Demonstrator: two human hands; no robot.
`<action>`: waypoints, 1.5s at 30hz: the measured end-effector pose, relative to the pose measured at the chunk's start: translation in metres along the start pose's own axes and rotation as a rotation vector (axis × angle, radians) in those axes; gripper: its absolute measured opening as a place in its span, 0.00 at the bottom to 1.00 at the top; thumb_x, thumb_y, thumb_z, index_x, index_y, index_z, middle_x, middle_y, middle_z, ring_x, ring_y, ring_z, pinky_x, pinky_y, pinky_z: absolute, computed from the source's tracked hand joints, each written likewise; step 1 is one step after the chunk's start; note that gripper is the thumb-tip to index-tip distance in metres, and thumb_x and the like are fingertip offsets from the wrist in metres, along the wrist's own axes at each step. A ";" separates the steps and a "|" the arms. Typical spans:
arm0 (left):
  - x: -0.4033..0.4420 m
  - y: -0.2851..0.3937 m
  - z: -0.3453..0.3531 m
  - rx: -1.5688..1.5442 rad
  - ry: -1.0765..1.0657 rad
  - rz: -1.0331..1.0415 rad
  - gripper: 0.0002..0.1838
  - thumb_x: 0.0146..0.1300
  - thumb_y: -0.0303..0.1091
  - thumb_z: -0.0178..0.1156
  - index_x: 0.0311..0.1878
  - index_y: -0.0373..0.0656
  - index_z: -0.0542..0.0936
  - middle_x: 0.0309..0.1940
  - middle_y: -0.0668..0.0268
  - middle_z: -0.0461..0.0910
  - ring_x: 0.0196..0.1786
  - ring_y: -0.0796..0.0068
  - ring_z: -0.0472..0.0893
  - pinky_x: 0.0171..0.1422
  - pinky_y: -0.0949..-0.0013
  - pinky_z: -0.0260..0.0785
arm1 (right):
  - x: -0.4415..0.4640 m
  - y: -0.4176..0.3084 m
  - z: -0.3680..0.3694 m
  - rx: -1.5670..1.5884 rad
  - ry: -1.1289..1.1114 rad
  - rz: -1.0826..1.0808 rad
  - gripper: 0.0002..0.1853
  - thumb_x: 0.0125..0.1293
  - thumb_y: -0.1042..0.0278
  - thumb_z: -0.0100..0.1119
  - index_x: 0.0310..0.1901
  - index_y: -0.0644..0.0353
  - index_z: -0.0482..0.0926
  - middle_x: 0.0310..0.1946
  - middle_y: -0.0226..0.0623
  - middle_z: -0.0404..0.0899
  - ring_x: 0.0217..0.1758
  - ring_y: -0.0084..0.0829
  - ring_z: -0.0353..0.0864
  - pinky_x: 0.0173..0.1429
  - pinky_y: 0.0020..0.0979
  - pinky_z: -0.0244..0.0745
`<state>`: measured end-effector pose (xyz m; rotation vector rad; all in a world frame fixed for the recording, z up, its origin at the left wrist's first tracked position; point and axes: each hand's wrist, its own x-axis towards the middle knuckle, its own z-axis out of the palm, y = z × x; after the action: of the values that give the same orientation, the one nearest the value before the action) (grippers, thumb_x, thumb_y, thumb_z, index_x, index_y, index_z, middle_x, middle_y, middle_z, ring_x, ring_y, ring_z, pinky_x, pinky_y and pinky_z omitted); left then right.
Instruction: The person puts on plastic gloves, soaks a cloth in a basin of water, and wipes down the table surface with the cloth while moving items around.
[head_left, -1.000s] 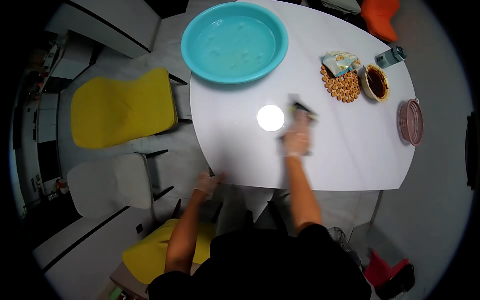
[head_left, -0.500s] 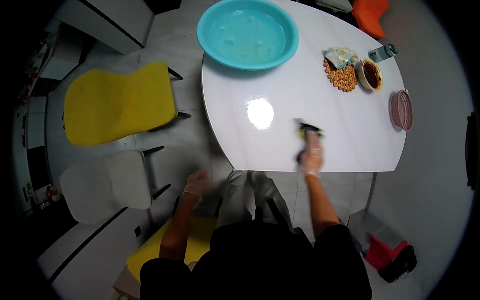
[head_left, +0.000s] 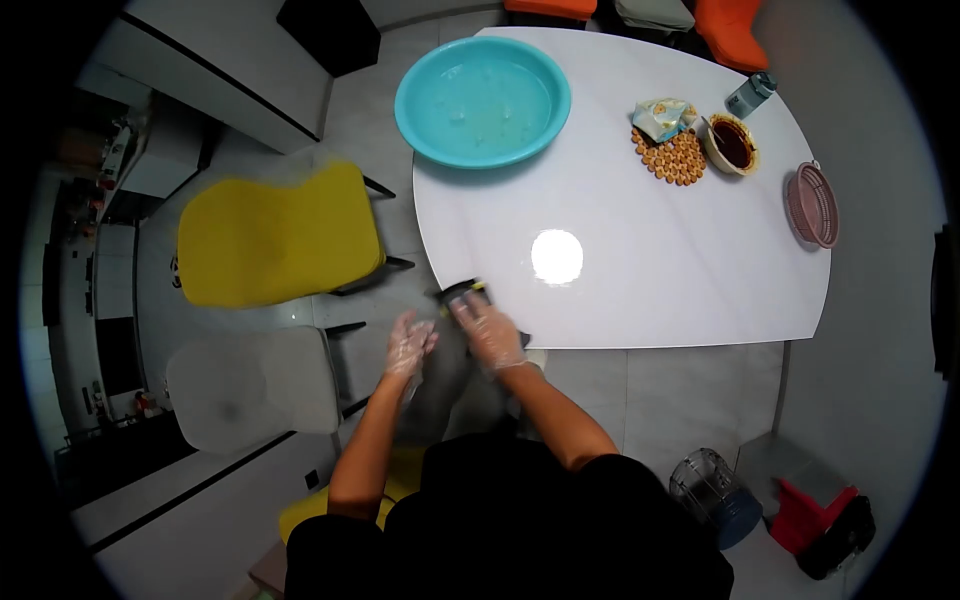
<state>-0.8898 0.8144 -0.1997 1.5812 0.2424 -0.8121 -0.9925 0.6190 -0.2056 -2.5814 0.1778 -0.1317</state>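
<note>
My right hand [head_left: 490, 335], in a clear plastic glove, grips a black object with yellow-green edges [head_left: 465, 292] at the near left edge of the white table [head_left: 660, 270]. Motion blur and my fingers hide its exact kind; a dark end pokes out below the palm. Just left of it, off the table's edge, my left hand [head_left: 408, 345] wears a similar glove. Its fingers are apart and nothing is in them. Farther up on the tabletop stands a turquoise basin [head_left: 548, 140] with water in it.
Toward the table's right side are a wooden bead trivet [head_left: 675, 162], a crumpled packet [head_left: 663, 118], a bowl of dark sauce [head_left: 733, 147], a bottle [head_left: 751, 95] and a pink basket [head_left: 815, 205]. Yellow [head_left: 280, 240] and grey [head_left: 255, 385] chairs stand at left.
My right hand has swept left across the table with the black object, to the near left edge. My left hand has risen slightly toward it. The whole view has shifted a little.
</note>
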 end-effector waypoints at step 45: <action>0.127 0.161 0.132 0.069 -0.277 -0.399 0.40 0.61 0.25 0.67 0.73 0.41 0.57 0.68 0.49 0.68 0.57 0.49 0.81 0.36 0.57 0.88 | -0.122 0.007 -0.016 0.490 0.874 1.329 0.25 0.69 0.77 0.59 0.68 0.65 0.75 0.60 0.51 0.83 0.64 0.42 0.83 0.70 0.36 0.72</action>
<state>-0.7496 0.6210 -0.1481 1.4824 0.3365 -1.3494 -1.1157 0.6232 -0.2025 -1.3395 1.7889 -0.6571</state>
